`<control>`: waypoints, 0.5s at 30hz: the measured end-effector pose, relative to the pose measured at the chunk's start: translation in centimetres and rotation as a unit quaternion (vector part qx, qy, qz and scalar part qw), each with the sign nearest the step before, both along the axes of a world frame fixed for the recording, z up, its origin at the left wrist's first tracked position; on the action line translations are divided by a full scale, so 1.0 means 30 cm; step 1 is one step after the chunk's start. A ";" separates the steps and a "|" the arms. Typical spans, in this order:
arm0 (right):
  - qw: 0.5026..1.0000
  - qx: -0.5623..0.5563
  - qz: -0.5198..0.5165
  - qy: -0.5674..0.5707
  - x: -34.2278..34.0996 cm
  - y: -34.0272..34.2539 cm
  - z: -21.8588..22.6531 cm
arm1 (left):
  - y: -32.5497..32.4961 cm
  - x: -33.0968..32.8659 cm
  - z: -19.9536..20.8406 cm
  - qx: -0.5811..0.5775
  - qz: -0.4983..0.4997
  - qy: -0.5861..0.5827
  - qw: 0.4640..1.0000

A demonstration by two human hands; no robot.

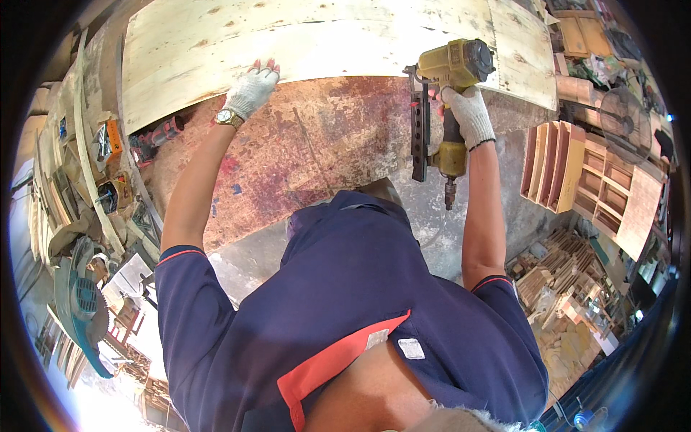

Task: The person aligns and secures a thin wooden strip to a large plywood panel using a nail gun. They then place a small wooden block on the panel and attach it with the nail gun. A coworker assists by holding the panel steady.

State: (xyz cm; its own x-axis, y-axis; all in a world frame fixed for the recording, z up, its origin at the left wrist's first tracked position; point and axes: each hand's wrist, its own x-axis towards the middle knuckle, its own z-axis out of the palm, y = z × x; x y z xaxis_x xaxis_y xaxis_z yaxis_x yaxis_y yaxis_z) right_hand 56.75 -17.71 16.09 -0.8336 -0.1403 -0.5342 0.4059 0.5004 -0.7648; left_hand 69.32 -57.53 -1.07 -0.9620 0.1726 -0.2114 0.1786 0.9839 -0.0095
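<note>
A yellow and black nail gun [452, 108] is gripped in my right hand [471, 115], which wears a white glove with the fingers wrapped round the handle. Its nose and dark magazine lie to the left of the handle, over the near edge of a pale plywood sheet [324, 39]. Whether the nose touches the wood, I cannot tell. My left hand [252, 91], in a white glove with bare fingertips, rests with its fingers stretched out on the sheet near its front edge. A wristwatch [229, 117] sits on that wrist.
Beneath the sheet is a worn, paint-stained board [266, 158]. A red and black power tool [162, 135] lies by its left side. Wooden compartment frames [604, 180] stand at the right, near a fan [622, 115]. Wood offcuts [561, 277] pile below them. A teal circular saw [85, 302] is at left.
</note>
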 end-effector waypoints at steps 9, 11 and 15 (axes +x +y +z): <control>0.998 0.054 0.023 0.005 0.007 -0.013 -0.008 | -0.015 0.008 -0.030 -0.006 -0.013 0.026 1.000; 0.995 0.094 0.043 0.009 0.007 -0.027 -0.003 | -0.022 0.008 -0.050 0.005 -0.027 0.064 0.998; 0.999 0.039 -0.002 0.006 0.030 -0.064 0.017 | -0.033 0.009 -0.082 0.017 -0.025 0.078 0.997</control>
State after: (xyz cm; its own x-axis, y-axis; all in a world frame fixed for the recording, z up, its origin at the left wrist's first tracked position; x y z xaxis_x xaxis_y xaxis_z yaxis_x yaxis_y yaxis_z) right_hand 57.66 -19.62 16.61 -0.8406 -0.0949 -0.5333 0.3994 0.5565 -0.7285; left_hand 69.58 -58.52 -3.52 -0.9730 0.2246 -0.0533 0.2254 0.9742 -0.0086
